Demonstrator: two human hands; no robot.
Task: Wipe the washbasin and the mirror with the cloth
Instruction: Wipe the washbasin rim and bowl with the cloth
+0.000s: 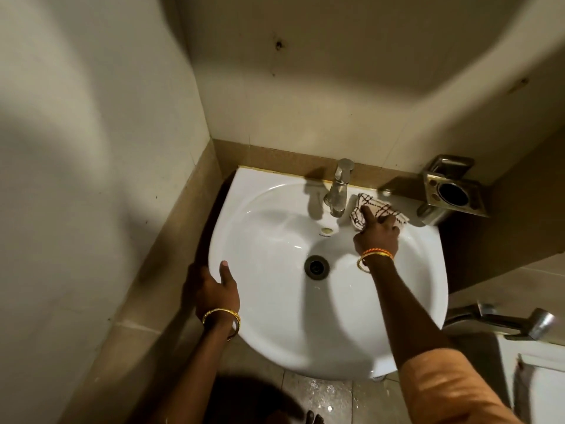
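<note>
A white washbasin is fixed to the wall in a corner, with a dark drain in its bowl. A steel tap stands at the back rim. My right hand presses a white cloth with dark checks onto the basin's back ledge, just right of the tap. My left hand grips the basin's left rim, thumb on top and fingers under the edge. No mirror is in view.
A steel holder with a round cup hole hangs on the wall right of the basin. A metal spray handle juts out at the lower right above a white fixture. Walls close in left and behind.
</note>
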